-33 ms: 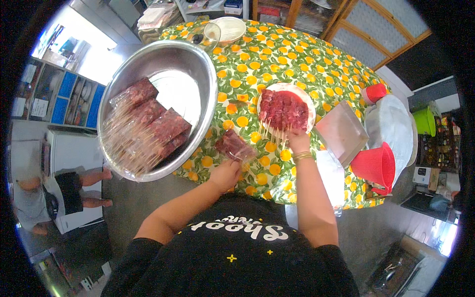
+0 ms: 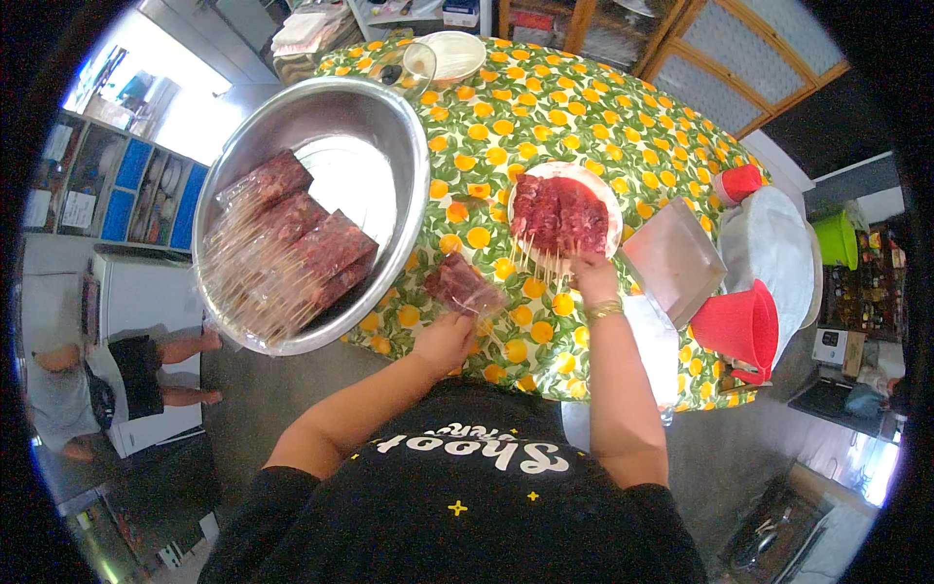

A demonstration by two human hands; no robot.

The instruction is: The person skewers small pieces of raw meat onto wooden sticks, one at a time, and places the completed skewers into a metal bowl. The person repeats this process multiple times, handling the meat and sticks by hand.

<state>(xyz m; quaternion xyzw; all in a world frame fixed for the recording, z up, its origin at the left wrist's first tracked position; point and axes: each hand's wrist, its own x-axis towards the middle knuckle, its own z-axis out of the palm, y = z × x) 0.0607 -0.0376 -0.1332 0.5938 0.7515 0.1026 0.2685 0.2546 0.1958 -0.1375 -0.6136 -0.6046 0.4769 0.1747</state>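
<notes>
In my left hand (image 2: pixel 445 341) is a small plastic-wrapped bundle of raw meat skewers (image 2: pixel 453 284), held by its lower end over the tablecloth. The closed fingers of my right hand (image 2: pixel 593 274) pinch wooden stick ends at the lower edge of a round plate (image 2: pixel 611 209), where several red meat skewers (image 2: pixel 555 209) lie side by side. To the left, a large steel basin (image 2: pixel 397 224) holds several wrapped bundles of skewers (image 2: pixel 287 238) with their sticks pointing down-left.
Right: square metal tray (image 2: pixel 671 255), clear plastic sheet (image 2: pixel 650 321), red pitcher (image 2: pixel 741 331), small red container (image 2: pixel 736 183), large grey covered object (image 2: pixel 764 243). Back: white dish (image 2: pixel 455 54), glass lid (image 2: pixel 413 60) on the orange-patterned tablecloth (image 2: pixel 516 117). A person (image 2: pixel 136 375) is at far left.
</notes>
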